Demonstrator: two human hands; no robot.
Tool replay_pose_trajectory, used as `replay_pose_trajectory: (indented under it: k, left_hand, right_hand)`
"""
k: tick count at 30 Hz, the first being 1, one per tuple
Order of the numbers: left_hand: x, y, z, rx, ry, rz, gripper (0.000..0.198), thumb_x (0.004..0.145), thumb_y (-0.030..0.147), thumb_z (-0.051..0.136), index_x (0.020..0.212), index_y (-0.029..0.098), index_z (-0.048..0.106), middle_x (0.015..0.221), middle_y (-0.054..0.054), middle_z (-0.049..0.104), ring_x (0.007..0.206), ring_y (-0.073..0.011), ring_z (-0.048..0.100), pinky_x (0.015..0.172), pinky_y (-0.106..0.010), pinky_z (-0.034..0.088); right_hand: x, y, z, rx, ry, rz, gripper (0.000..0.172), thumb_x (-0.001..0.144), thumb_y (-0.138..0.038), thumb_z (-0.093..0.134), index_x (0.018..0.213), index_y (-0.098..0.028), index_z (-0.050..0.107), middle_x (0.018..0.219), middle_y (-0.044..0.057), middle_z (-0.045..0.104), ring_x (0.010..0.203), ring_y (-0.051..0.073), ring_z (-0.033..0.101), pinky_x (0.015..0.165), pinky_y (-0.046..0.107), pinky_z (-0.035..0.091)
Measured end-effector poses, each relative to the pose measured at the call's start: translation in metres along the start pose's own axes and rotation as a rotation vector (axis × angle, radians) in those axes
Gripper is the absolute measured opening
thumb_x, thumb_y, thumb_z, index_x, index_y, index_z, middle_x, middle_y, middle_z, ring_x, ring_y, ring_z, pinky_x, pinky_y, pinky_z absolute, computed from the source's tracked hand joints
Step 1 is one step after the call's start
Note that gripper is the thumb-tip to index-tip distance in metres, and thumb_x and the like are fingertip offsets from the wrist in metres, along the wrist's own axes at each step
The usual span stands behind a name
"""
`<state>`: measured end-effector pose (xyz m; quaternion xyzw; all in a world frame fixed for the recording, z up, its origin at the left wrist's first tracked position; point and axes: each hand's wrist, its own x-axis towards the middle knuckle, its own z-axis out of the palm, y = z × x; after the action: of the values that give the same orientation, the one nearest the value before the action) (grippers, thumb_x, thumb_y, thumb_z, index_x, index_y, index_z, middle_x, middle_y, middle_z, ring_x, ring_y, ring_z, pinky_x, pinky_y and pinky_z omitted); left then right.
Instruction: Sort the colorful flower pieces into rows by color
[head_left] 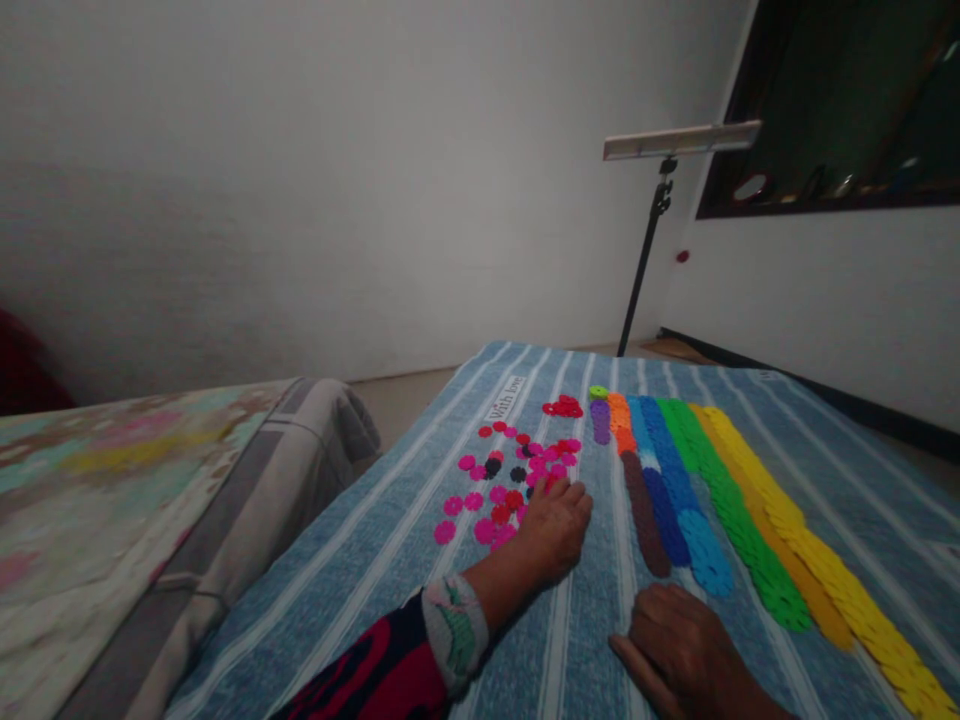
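Blue striped towel (390, 560) spread flat, covered in small flat plastic discs.

Left hand (556, 525): knuckles up, fingers curled down onto the near edge of the loose pink and red discs (495, 490). The fingertips are hidden, so I cannot tell whether it has hold of one. Patterned sleeve (405, 660) at the wrist.

Right hand (679, 645): lies palm down on the towel, fingers loosely spread, nothing in it. It sits just below the near end of the brown row (645, 510).

The loose discs lie scattered left of centre on the towel, a few dark ones among them. A small red heap (564, 407) lies beyond.

To the right, sorted rows run side by side: brown, dark blue row (667, 515), green row (739, 520), yellow row (817, 560).

Lamp stand (645, 250) by the far wall.
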<state>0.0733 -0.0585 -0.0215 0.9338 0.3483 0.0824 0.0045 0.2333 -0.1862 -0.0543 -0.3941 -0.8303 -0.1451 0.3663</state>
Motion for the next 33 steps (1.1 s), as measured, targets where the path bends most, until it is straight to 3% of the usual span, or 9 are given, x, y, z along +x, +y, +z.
replay_pose_trajectory:
  k: [5,12,26,33]
  left_hand:
    - [-0.028,-0.024,-0.009,0.008,0.001,-0.035,0.033,0.094,0.011,0.038,0.118,0.019,0.058,0.137,-0.012,0.057,0.13,-0.0299,0.047,0.105,-0.054,0.035]
    - [-0.025,-0.055,-0.011,0.072,0.048,-0.164,0.03,0.096,0.013,0.035,0.111,0.018,0.061,0.123,-0.01,0.063,0.117,-0.0256,0.054,0.096,-0.044,0.041]
    - [-0.02,-0.065,-0.008,0.072,0.084,-0.168,0.034,0.096,0.011,0.036,0.112,0.017,0.066,0.125,-0.011,0.065,0.12,-0.0279,0.056,0.1,-0.048,0.042]
    - [-0.019,-0.073,-0.004,0.078,0.12,-0.167,0.034,0.096,0.012,0.04,0.115,0.019,0.067,0.13,-0.011,0.065,0.123,-0.0281,0.056,0.102,-0.049,0.043]
  right_hand:
    - [-0.001,-0.001,0.001,0.0,-0.021,0.011,0.03,0.094,-0.015,0.048,0.065,-0.02,0.053,0.06,0.001,0.054,0.057,0.016,0.048,0.059,0.031,0.031]
    - [0.0,0.001,0.002,-0.014,-0.042,0.017,0.032,0.095,-0.015,0.048,0.064,-0.02,0.053,0.059,0.001,0.053,0.057,0.015,0.048,0.06,0.03,0.029]
    - [0.01,0.002,0.004,-0.054,0.019,0.012,0.039,0.095,-0.019,0.046,0.056,-0.019,0.05,0.054,0.001,0.051,0.054,0.014,0.045,0.057,0.031,0.026]
    - [0.008,0.01,0.018,-0.112,0.121,-0.029,0.046,0.096,-0.024,0.044,0.051,-0.019,0.047,0.05,0.0,0.046,0.05,0.013,0.04,0.055,0.031,0.023]
